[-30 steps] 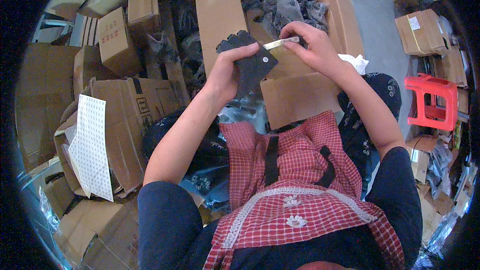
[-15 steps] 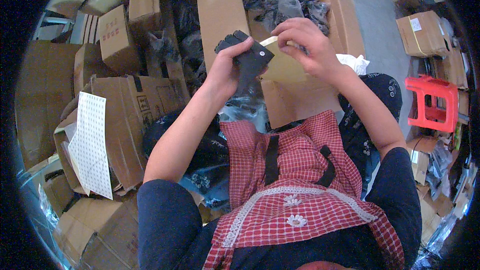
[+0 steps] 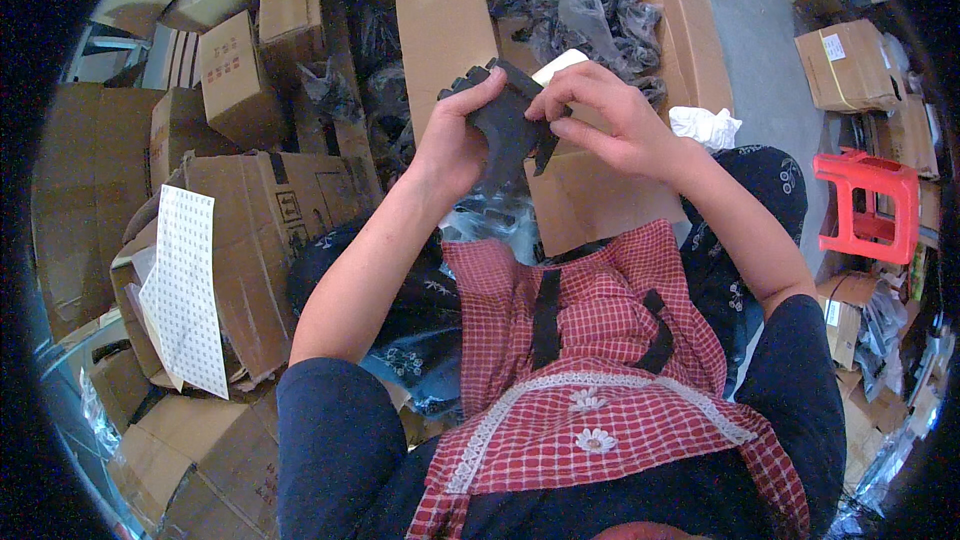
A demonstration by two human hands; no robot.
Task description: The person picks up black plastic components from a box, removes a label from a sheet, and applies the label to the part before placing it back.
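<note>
Up over the open carton, my left hand [image 3: 455,135] grips a black fingerless glove [image 3: 505,130], thumb on top, with the short finger stubs toward the upper left. The fingers of my right hand [image 3: 610,120] are closed on the glove's cuff end, where a dark flap hangs open. Behind the right fingers a pale, flat piece [image 3: 560,67] sticks out; whether a hand holds it is hidden. Below the glove, clear plastic [image 3: 490,218] lies by my lap.
The open carton [image 3: 445,25] ahead holds dark items in clear bags [image 3: 585,10]. A crumpled white wad [image 3: 705,127] lies by its right side. Stacked boxes [image 3: 240,65] and a white printed sheet [image 3: 187,290] stand left. On the right are a red plastic stool [image 3: 868,208] and more cartons [image 3: 850,65].
My right hand has come down onto the glove's cuff, and a dark flap now stands away from it. The pale piece has shifted and shows less of its yellowish face.
</note>
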